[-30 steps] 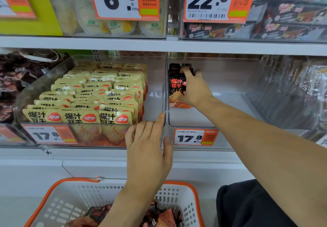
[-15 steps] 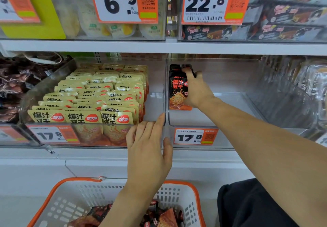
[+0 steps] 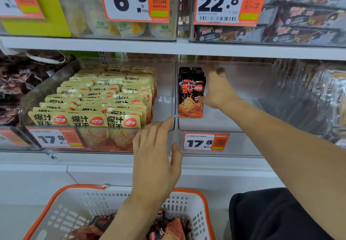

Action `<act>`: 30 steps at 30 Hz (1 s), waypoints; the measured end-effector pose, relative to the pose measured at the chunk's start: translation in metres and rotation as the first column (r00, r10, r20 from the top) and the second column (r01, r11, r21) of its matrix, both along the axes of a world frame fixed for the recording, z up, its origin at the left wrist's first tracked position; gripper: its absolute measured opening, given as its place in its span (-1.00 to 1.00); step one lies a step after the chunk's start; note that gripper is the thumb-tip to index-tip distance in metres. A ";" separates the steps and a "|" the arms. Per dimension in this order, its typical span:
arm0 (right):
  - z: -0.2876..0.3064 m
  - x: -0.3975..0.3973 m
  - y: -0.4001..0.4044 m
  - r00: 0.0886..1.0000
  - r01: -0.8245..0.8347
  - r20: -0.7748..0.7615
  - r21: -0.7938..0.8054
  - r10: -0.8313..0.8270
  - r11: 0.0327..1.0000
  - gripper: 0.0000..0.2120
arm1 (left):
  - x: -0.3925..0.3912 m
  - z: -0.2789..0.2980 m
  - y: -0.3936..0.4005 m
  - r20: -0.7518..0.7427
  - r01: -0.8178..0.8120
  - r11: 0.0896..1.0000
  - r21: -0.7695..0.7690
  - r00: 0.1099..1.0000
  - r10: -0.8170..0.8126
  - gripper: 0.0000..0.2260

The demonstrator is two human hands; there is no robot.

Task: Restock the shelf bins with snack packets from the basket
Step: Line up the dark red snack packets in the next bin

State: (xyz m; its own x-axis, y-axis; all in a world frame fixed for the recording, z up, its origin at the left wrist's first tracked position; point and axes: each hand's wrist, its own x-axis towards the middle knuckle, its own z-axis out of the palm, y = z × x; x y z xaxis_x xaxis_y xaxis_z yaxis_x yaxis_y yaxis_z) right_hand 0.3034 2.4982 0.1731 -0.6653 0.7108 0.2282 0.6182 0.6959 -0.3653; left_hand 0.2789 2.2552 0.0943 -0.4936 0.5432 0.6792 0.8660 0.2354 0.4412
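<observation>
Head view takes in the shelf (image 3: 168, 49) across the middle of the frame, with two clear bins side by side. At centre left, the yellow-packet bin (image 3: 46, 93) is packed full; at centre right, the near-empty bin (image 3: 280, 97) holds only a short row of black snack packets (image 3: 190, 97) against its left wall. Along the bottom edge sits the orange basket (image 3: 204, 198), more dark packets lying in it.

The row stands upright, long axis vertical, printed faces toward the camera and the open front. With little behind or beside it, I judge it may topple forward or fan sideways once support goes, since so much bare bin floor surrounds it.

The right hand (image 3: 218, 92), fingers relaxed and fairly straight, rests against the row's right edge, propping it. The left hand (image 3: 155, 155), fingers spread, lies flat on the bins' front where they meet, holding nothing.
</observation>
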 end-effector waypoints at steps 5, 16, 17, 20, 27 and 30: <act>0.018 0.049 -0.033 0.973 -0.120 -0.165 0.245 0.164 0.962 -0.60 | 0.017 -0.042 -0.026 0.144 0.123 0.983 0.136 0.979 -0.142 -0.86; -0.192 0.103 -0.181 0.763 -0.453 0.282 -0.408 0.581 0.793 -0.75 | 0.050 -0.254 -0.098 0.499 0.352 0.474 -0.807 0.836 0.227 -0.51; -0.212 0.104 -0.187 0.757 -0.379 0.329 -0.482 0.564 0.790 -0.73 | 0.055 -0.262 -0.107 0.496 0.360 0.448 -0.818 0.837 0.233 -0.46; -0.271 0.104 -0.201 0.754 -0.194 0.442 -0.556 0.485 0.808 -0.56 | 0.063 -0.269 -0.119 0.474 0.355 0.431 -0.830 0.855 0.210 -0.38; -0.332 0.098 -0.218 0.741 -0.063 0.515 -0.585 0.430 0.809 -0.34 | 0.052 -0.268 -0.124 0.583 0.405 0.532 -0.744 0.783 0.219 -0.47; -0.336 0.094 -0.222 0.803 -0.061 0.486 -0.508 0.345 0.859 -0.63 | 0.048 -0.272 -0.129 0.632 0.379 0.618 -0.689 0.731 0.257 -0.53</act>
State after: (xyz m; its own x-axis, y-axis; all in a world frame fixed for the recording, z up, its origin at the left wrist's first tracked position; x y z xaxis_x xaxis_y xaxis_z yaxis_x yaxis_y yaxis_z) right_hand 0.3974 2.2762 -0.1626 -0.7131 0.4679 -0.5221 0.6703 0.6731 -0.3124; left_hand 0.3269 2.1265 -0.1775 -0.5401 0.7138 -0.4459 0.4719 0.6956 0.5418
